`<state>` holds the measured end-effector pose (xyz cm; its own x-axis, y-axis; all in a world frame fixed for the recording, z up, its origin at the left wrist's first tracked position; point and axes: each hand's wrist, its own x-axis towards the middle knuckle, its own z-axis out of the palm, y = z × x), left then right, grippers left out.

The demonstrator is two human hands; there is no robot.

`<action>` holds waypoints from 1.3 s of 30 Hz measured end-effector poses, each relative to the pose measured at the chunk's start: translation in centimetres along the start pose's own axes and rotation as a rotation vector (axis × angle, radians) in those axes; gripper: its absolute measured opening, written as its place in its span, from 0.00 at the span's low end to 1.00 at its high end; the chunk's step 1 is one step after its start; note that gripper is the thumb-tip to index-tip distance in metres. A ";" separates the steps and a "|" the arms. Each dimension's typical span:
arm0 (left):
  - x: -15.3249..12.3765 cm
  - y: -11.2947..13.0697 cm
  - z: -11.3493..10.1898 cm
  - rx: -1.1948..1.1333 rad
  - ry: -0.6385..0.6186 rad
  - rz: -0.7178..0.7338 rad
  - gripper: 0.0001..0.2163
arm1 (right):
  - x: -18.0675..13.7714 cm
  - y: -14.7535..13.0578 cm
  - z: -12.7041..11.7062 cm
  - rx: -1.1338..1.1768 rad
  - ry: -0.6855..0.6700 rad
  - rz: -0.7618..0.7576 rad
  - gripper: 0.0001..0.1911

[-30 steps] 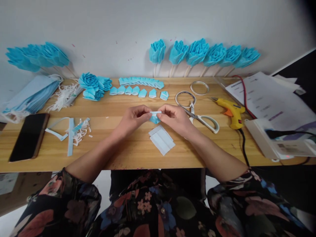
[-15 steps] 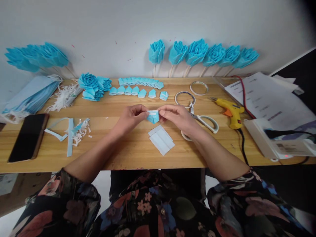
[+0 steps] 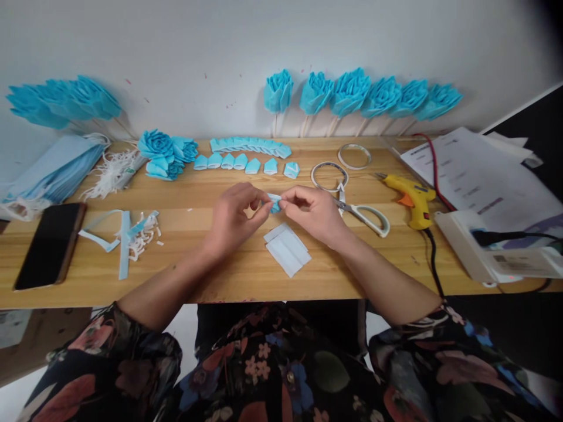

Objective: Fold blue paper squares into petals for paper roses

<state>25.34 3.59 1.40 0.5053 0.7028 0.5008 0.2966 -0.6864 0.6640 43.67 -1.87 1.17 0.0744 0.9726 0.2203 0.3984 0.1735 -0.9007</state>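
Note:
Both my hands meet over the middle of the wooden table [image 3: 220,275]. My left hand [image 3: 235,217] and my right hand [image 3: 310,212] pinch a small folded blue petal piece [image 3: 273,203] between their fingertips; most of it is hidden by the fingers. Just below the hands lie flat white-blue cut rectangles [image 3: 287,248]. Behind them, a row of folded blue petals [image 3: 246,164] lies on the table, with an overlapped strip of petals [image 3: 250,145] further back.
Scissors [image 3: 363,213] and a yellow glue gun [image 3: 411,198] lie right of my hands, beside two tape rings [image 3: 354,156], papers [image 3: 475,176] and a power strip [image 3: 492,252]. At left are a phone [image 3: 50,243], scraps [image 3: 127,234], stacked masks [image 3: 53,170]. Blue paper roses [image 3: 352,92] lean on the wall.
The hands have closed in on the blue piece and folded it smaller. The left hand has turned more over it, and less of the piece shows now.

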 end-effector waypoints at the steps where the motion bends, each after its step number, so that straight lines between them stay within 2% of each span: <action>1: 0.0 -0.1 0.1 0.011 -0.004 0.008 0.03 | -0.1 -0.1 0.1 -0.028 0.005 -0.021 0.06; 12: -0.1 -0.4 0.2 0.031 -0.031 -0.017 0.03 | -0.3 0.3 0.4 -0.179 0.010 -0.177 0.05; 20: -0.1 -0.4 0.2 0.033 -0.015 0.001 0.05 | -0.4 0.6 0.4 -0.177 0.013 -0.179 0.05; 26: 0.5 -0.3 -0.2 0.016 -0.010 -0.032 0.04 | -0.1 0.5 0.3 -0.086 0.000 -0.060 0.05; 29: 0.7 -0.1 -2.5 0.042 0.023 -0.090 0.04 | 0.4 0.8 -0.2 0.031 0.016 0.046 0.06; 32: -0.6 -0.2 -6.8 0.218 0.084 -0.171 0.04 | 0.8 1.1 -0.7 0.141 0.015 0.130 0.08; 34: -2.6 -0.9 -10.2 0.424 0.106 -0.307 0.05 | 0.9 1.1 -0.9 0.204 -0.001 0.173 0.09; 39: -8.8 -4.5 -17.1 0.677 0.144 -0.653 0.13 | 0.8 1.1 -0.5 0.338 -0.055 0.233 0.11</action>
<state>5.74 3.72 3.47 -0.0175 0.9711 0.2379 0.9145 -0.0807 0.3965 44.61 -0.96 0.51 0.0747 0.9971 -0.0157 0.0529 -0.0197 -0.9984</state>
